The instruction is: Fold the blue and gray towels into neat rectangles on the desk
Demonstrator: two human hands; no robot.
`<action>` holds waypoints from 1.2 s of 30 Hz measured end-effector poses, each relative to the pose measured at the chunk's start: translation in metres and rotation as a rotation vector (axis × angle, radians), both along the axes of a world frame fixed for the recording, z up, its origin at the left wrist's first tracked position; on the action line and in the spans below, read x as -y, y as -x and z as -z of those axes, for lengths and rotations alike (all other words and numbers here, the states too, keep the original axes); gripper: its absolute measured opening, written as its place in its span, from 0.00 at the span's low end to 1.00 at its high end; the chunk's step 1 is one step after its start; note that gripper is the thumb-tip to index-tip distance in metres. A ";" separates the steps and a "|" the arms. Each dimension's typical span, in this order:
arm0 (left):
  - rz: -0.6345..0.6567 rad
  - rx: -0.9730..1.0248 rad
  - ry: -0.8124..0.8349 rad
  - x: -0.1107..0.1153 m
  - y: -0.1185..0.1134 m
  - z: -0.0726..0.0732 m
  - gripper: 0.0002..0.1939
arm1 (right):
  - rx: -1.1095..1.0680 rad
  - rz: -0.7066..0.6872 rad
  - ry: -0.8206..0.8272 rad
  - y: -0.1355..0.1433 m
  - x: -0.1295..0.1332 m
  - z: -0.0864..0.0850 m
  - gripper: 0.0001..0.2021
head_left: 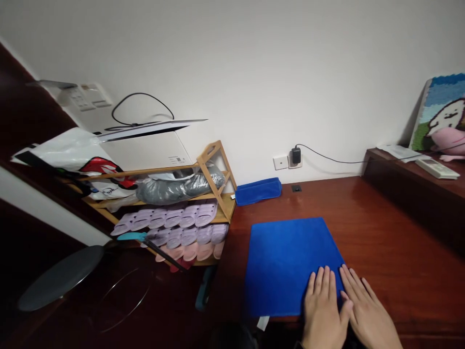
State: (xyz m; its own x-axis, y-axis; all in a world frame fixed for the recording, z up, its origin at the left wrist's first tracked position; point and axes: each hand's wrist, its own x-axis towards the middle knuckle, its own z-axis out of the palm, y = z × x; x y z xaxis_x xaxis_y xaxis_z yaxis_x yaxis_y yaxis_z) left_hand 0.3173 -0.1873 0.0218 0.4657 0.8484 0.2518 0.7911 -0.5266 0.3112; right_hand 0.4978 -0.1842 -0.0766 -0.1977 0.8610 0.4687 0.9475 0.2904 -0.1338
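A blue cloth point(286, 261) lies spread flat on the reddish-brown wooden desk point(392, 252), a small white tag sticking out at its near edge. Palm down, my left hand point(324, 308) rests on the cloth's near right part with its fingers stretched out. Beside it, my right hand point(366, 303) lies flat along the cloth's right edge, mostly over the bare wood. The two thumbs meet or overlap. Farther back, by the wall, sits a folded blue cloth point(257, 191).
Left of the desk stands a wooden rack point(218, 184) with rows of lilac slippers point(174, 216) and a white box point(145, 150) on top. A black plug adapter point(296, 155) trails its cable rightward. A raised shelf at right bears a remote control point(437, 168). A round stool point(61, 278) stands lower left.
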 end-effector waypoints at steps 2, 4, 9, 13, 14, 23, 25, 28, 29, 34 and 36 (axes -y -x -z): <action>-0.013 -0.004 -0.007 0.002 0.009 0.011 0.35 | 0.008 0.003 0.005 0.000 0.000 -0.002 0.32; -0.102 -0.028 -0.053 0.004 0.040 0.022 0.36 | 0.001 0.021 0.015 0.001 0.001 -0.005 0.32; -0.446 -0.142 -0.240 0.016 0.154 0.038 0.38 | -0.032 0.022 0.003 0.004 0.002 -0.008 0.33; -0.511 -0.165 -0.259 0.028 0.191 0.044 0.38 | -0.044 0.024 0.032 0.001 0.005 0.000 0.32; -0.520 -0.163 -0.257 0.029 0.192 0.045 0.38 | -0.047 0.019 0.049 -0.001 0.006 0.001 0.32; -0.522 -0.144 -0.267 0.026 0.183 0.046 0.38 | -0.122 0.075 0.296 0.002 -0.038 -0.038 0.34; -0.522 -0.152 -0.267 0.026 0.186 0.047 0.38 | -0.112 0.089 0.310 0.008 -0.055 -0.041 0.35; -0.511 -0.175 -0.280 0.026 0.190 0.049 0.37 | -0.075 0.101 0.309 0.013 -0.066 -0.037 0.37; -0.511 -0.179 -0.285 0.025 0.190 0.049 0.37 | -0.069 0.104 0.307 0.014 -0.067 -0.036 0.37; -0.459 -0.132 -0.209 0.003 0.140 0.023 0.34 | -0.057 0.105 0.333 0.014 -0.061 -0.038 0.36; -0.353 -0.093 -0.143 -0.016 0.097 0.008 0.30 | -0.053 0.089 0.341 0.014 -0.061 -0.040 0.36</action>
